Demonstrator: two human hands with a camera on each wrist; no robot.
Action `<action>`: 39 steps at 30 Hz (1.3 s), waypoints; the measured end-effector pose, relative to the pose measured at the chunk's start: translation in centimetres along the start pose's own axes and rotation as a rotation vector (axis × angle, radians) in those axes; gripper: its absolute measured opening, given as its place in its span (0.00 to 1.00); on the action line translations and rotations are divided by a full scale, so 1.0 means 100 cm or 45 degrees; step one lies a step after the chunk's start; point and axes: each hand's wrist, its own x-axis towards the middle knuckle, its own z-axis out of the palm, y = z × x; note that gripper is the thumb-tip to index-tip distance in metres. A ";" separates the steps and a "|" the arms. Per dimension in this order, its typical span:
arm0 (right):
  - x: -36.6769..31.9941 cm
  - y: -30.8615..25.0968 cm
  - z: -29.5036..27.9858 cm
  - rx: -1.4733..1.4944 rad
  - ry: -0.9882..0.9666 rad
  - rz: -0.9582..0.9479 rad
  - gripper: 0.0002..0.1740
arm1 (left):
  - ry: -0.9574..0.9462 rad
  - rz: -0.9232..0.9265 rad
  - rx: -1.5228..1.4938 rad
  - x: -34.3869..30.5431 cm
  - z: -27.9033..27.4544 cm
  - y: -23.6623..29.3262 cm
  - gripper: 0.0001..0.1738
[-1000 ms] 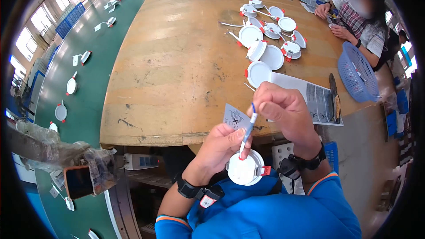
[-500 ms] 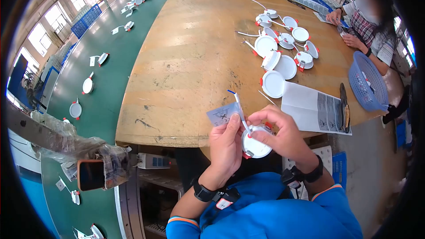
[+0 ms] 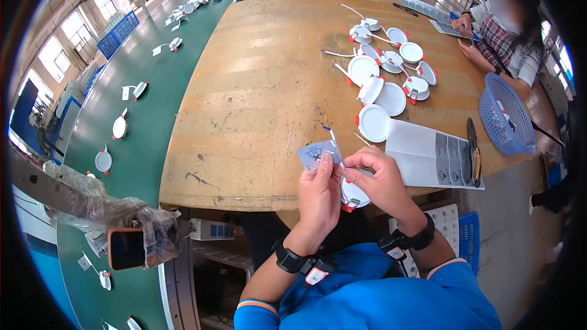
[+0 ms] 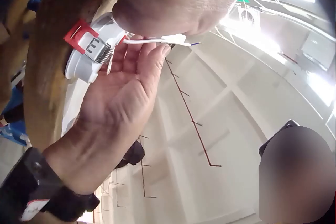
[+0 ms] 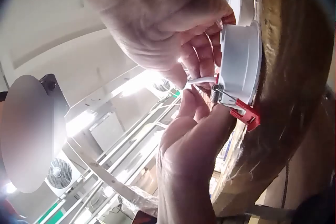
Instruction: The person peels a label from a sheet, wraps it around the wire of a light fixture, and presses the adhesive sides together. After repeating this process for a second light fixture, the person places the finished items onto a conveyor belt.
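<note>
My left hand (image 3: 318,198) pinches a small printed silver-grey label (image 3: 315,154) against the white cable, whose blue-tipped end (image 3: 328,129) sticks out above. The fingers of my right hand (image 3: 382,183) pinch the cable beside the label, close to the left fingertips. Below them hangs a round white lamp (image 3: 353,193), partly behind the right hand. The right wrist view shows the lamp's side (image 5: 240,61) with its spring clip and red tab (image 5: 247,115). In the left wrist view the cable (image 4: 152,40) runs from the lamp between both hands.
Several white lamps (image 3: 374,123) lie on the wooden table (image 3: 244,104). A printed sheet (image 3: 416,146) bears a dark tool (image 3: 473,153), near a blue basket (image 3: 502,116). On the left are a green conveyor (image 3: 153,85) with lamps and a phone (image 3: 126,249). Another person sits at the right.
The right hand has come down from the cable's end to beside the label. The label now lies against the cable, and the lamp has shifted right and up, partly behind the right hand.
</note>
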 end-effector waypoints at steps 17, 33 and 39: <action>-0.002 0.002 -0.003 0.286 -0.187 0.243 0.08 | -0.050 -0.111 0.296 0.005 0.004 0.025 0.06; 0.019 -0.021 -0.028 0.434 -0.100 0.049 0.07 | -0.312 -0.262 0.529 -0.005 0.006 0.027 0.06; 0.018 -0.027 -0.029 0.468 -0.135 0.034 0.07 | -0.362 -0.270 0.597 -0.003 0.010 0.033 0.06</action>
